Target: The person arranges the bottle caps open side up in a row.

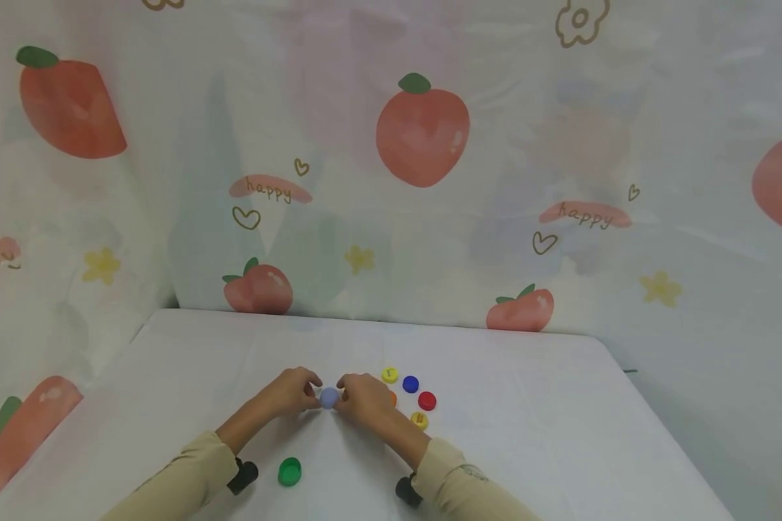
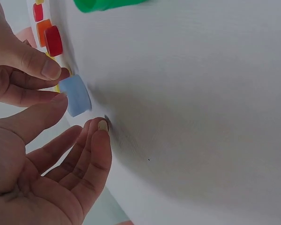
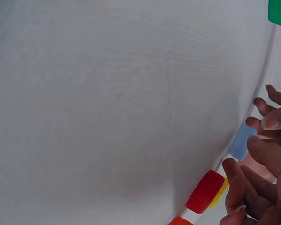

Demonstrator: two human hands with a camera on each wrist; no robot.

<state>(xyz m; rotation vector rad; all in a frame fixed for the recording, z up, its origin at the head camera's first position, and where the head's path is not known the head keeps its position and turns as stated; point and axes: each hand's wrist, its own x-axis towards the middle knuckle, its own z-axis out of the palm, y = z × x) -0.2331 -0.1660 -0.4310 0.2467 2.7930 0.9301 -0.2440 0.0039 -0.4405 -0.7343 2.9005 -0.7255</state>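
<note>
A light blue bottle cap point(image 1: 329, 398) sits on the white table between my two hands. From its left comes my left hand point(image 1: 292, 391), thumb tip right at the cap's edge and the other fingers spread loosely apart from the thumb. On the opposite side is my right hand point(image 1: 363, 399), its thumb and fingertips beside the cap. The left wrist view shows the cap point(image 2: 75, 96) with fingertips of both hands at its near edge. In the right wrist view the right thumb partly covers the cap point(image 3: 242, 140), and a gap shows between that thumb and its fingers.
Right of the hands lie a yellow cap point(image 1: 389, 375), a dark blue cap point(image 1: 410, 384), a red cap point(image 1: 426, 401) and another yellow cap point(image 1: 420, 420). An orange cap point(image 1: 394, 399) is partly hidden by the right hand. Nearer lies a green cap point(image 1: 289, 472), hollow side up.
</note>
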